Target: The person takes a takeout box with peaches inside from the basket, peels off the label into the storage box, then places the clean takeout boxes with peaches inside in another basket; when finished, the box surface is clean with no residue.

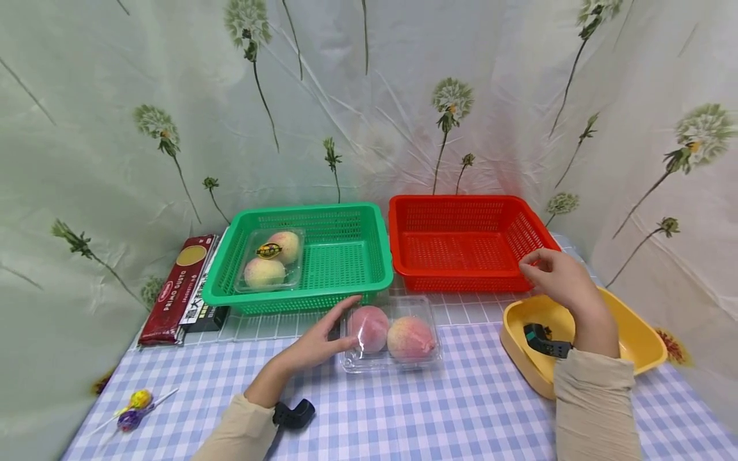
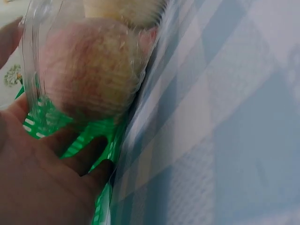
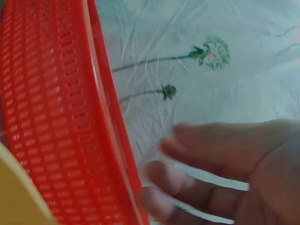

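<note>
A clear plastic clamshell [image 1: 363, 366] with two pink-yellow peaches [image 1: 411, 339] lies on the checked cloth in front of the green basket. My left hand [image 1: 317, 346] is at its left side, fingers extended and thumb at the pack's edge. In the left wrist view, the other fingers spread below a peach [image 2: 89, 70] behind clear plastic; firm contact is hard to make out. My right hand [image 1: 556, 275] hovers above the yellow basin [image 1: 637, 339] by the red basket [image 1: 455, 253], fingers loosely bent and holding nothing.
Inside the green basket [image 1: 334, 262] sits another clear peach pack [image 1: 269, 250] with a black-and-gold label. Red spaghetti packaging [image 1: 179, 294] and a dark box [image 1: 207, 318] lie left of it. Yellow [image 1: 141, 399] and purple [image 1: 129, 420] lollipops rest at the front left. A dandelion-print curtain [image 1: 369, 102] hangs behind.
</note>
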`<action>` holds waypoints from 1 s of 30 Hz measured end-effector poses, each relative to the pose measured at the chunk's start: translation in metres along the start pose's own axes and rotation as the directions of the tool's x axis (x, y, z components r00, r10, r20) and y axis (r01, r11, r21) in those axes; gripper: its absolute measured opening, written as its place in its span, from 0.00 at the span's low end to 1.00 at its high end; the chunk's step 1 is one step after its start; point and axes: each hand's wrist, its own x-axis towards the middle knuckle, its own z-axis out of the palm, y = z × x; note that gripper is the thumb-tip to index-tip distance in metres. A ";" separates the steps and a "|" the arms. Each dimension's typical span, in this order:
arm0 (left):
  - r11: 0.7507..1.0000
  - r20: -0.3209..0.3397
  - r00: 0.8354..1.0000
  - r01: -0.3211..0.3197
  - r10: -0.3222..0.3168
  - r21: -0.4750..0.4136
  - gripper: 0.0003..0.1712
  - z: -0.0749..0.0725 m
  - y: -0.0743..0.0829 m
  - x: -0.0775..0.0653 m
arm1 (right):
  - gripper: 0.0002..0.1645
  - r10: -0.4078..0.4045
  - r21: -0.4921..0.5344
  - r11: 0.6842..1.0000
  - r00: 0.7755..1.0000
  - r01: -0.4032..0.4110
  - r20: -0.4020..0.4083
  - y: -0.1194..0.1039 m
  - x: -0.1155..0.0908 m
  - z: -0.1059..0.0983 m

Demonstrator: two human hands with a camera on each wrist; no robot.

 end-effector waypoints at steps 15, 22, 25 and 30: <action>0.969 -0.183 0.979 0.045 -0.092 -0.245 0.30 0.022 0.007 0.007 | 0.19 0.139 0.413 0.911 0.946 -0.005 -0.294 0.027 0.065 -0.008; 0.927 -0.209 0.958 0.111 -0.196 -0.359 0.29 0.027 0.013 0.008 | 0.30 0.133 0.275 0.959 0.960 -0.063 -0.245 0.041 0.084 -0.001; 0.904 -0.192 0.952 0.148 -0.240 -0.400 0.32 0.027 0.016 0.008 | 0.33 0.066 0.135 0.990 0.975 -0.038 -0.212 0.043 0.090 -0.003; 0.893 -0.113 0.949 0.230 -0.294 -0.386 0.35 0.029 0.020 0.007 | 0.39 0.000 -0.027 1.000 0.996 -0.002 -0.091 0.051 0.096 -0.008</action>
